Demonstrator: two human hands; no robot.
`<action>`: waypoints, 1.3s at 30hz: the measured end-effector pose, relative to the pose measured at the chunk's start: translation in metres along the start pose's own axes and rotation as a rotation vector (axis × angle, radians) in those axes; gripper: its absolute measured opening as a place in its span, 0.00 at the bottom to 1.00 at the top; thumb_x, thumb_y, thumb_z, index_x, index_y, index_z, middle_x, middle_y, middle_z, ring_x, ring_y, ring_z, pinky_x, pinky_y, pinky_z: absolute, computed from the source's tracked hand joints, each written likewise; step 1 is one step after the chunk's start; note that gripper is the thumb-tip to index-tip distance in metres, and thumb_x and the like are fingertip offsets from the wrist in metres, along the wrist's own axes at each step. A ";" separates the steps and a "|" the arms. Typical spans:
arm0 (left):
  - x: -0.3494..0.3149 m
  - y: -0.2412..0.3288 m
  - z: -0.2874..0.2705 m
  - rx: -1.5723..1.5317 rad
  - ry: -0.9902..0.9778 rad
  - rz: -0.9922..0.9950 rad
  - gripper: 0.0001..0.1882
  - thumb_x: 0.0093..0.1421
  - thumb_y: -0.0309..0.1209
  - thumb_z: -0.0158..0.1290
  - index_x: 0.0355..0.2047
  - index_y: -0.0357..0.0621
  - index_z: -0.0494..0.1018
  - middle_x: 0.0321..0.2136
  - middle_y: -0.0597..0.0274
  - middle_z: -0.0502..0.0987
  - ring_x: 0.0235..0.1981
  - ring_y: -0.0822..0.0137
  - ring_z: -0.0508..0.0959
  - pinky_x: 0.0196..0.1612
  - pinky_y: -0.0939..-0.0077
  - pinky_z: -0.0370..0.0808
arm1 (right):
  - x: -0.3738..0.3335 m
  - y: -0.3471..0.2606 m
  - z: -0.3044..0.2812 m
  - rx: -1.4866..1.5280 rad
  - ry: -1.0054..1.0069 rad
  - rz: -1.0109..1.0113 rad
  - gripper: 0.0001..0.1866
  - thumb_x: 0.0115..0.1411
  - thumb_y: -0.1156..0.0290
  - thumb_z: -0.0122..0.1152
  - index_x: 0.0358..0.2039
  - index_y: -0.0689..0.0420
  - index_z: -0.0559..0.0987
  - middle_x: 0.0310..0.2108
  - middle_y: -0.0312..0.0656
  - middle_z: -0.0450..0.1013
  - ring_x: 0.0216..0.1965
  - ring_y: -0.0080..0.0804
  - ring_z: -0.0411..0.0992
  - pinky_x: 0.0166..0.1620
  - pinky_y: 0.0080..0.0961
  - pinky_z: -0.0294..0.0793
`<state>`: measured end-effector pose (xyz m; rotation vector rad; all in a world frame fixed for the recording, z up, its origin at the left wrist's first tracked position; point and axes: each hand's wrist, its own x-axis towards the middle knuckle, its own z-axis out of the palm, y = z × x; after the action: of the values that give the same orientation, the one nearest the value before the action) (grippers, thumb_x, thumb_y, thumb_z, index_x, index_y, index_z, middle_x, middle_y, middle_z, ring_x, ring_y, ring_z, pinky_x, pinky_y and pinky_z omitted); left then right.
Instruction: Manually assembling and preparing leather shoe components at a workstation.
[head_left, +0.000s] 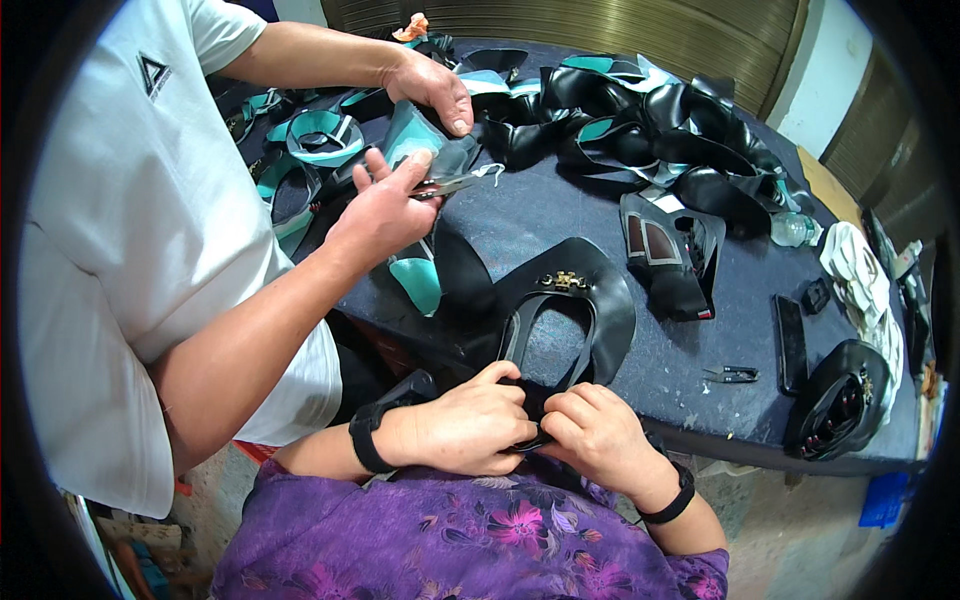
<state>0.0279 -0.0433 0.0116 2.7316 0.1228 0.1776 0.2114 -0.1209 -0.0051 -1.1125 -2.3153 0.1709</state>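
Observation:
A black shoe upper (608, 310) with a gold ornament (564, 280) on its front stands at the near edge of the table, its opening facing up. My left hand (468, 420) is closed on the near end of the upper, thumb and fingers bent inward. Close beside it, my right hand (598, 432) pinches the same end. The fingertips of both hands nearly meet there, and the edge between them is mostly hidden. To the left, a co-worker's hand (385, 215) holds metal thread snips (445, 186) against a grey and teal upper (412, 132) gripped by their other hand.
A heap of black uppers (670, 130) lies at the back of the dark table (680, 370). Small thread snips (732, 375), a phone (790, 342), a clear bottle (794, 230) and white cloth strips (855, 270) lie to the right. The co-worker stands close on my left.

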 end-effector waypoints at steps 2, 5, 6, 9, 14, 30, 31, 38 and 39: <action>-0.001 0.004 0.000 0.007 0.008 -0.035 0.08 0.45 0.34 0.55 0.18 0.44 0.73 0.16 0.64 0.69 0.26 0.65 0.71 0.50 0.62 0.59 | -0.002 0.000 0.002 0.010 0.042 -0.001 0.15 0.37 0.68 0.64 0.24 0.55 0.68 0.28 0.38 0.65 0.31 0.35 0.66 0.35 0.29 0.67; -0.001 0.005 -0.002 0.060 -0.004 -0.002 0.08 0.46 0.35 0.57 0.20 0.44 0.73 0.14 0.65 0.68 0.24 0.66 0.71 0.51 0.61 0.60 | -0.005 0.000 0.001 0.021 0.059 0.030 0.15 0.37 0.67 0.64 0.24 0.56 0.69 0.29 0.38 0.66 0.32 0.35 0.67 0.36 0.29 0.68; -0.001 0.006 -0.004 0.022 0.034 -0.006 0.08 0.46 0.34 0.57 0.21 0.44 0.73 0.13 0.65 0.68 0.23 0.66 0.71 0.51 0.61 0.61 | -0.007 0.000 0.000 0.019 0.102 0.044 0.15 0.37 0.67 0.64 0.25 0.56 0.70 0.30 0.39 0.67 0.33 0.35 0.67 0.37 0.29 0.69; 0.001 0.008 -0.009 -0.039 0.125 -0.006 0.09 0.45 0.34 0.59 0.24 0.43 0.74 0.13 0.65 0.67 0.22 0.67 0.71 0.51 0.61 0.63 | -0.010 0.002 -0.010 0.015 0.153 0.053 0.16 0.38 0.66 0.64 0.28 0.57 0.72 0.33 0.40 0.68 0.36 0.36 0.68 0.39 0.31 0.69; 0.011 0.005 -0.021 -0.110 0.333 0.035 0.10 0.46 0.34 0.59 0.25 0.42 0.73 0.13 0.64 0.66 0.21 0.65 0.70 0.48 0.64 0.64 | -0.007 0.000 -0.032 -0.244 0.443 0.015 0.20 0.41 0.64 0.67 0.36 0.53 0.74 0.44 0.45 0.65 0.44 0.42 0.66 0.46 0.41 0.66; 0.021 -0.015 -0.009 -0.459 0.435 -0.019 0.12 0.50 0.33 0.57 0.17 0.45 0.66 0.14 0.68 0.58 0.21 0.69 0.64 0.49 0.67 0.53 | -0.031 0.038 0.040 2.032 0.753 0.529 0.24 0.58 0.62 0.53 0.53 0.56 0.64 0.46 0.40 0.69 0.48 0.34 0.68 0.55 0.38 0.64; 0.021 -0.017 -0.006 -0.451 0.460 -0.033 0.13 0.49 0.34 0.58 0.15 0.46 0.66 0.12 0.68 0.57 0.19 0.70 0.64 0.49 0.67 0.54 | -0.026 0.038 0.041 2.103 0.690 0.520 0.25 0.57 0.62 0.55 0.54 0.56 0.64 0.45 0.40 0.70 0.46 0.35 0.69 0.53 0.38 0.66; 0.021 -0.022 -0.001 -0.432 0.544 0.001 0.20 0.48 0.32 0.59 0.09 0.45 0.59 0.09 0.67 0.56 0.14 0.69 0.61 0.46 0.70 0.58 | -0.021 0.043 0.056 2.326 0.723 0.387 0.18 0.58 0.63 0.51 0.45 0.60 0.71 0.44 0.45 0.71 0.45 0.37 0.71 0.50 0.33 0.69; 0.020 -0.021 0.000 -0.472 0.586 -0.032 0.21 0.48 0.32 0.59 0.09 0.45 0.58 0.09 0.67 0.55 0.14 0.69 0.61 0.46 0.70 0.58 | -0.024 0.043 0.056 2.240 0.769 0.414 0.17 0.59 0.64 0.49 0.45 0.61 0.71 0.45 0.46 0.71 0.45 0.38 0.70 0.51 0.34 0.68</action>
<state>0.0465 -0.0215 0.0057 2.1348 0.2494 0.8741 0.2228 -0.1046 -0.0767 -0.1418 -0.2340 1.5418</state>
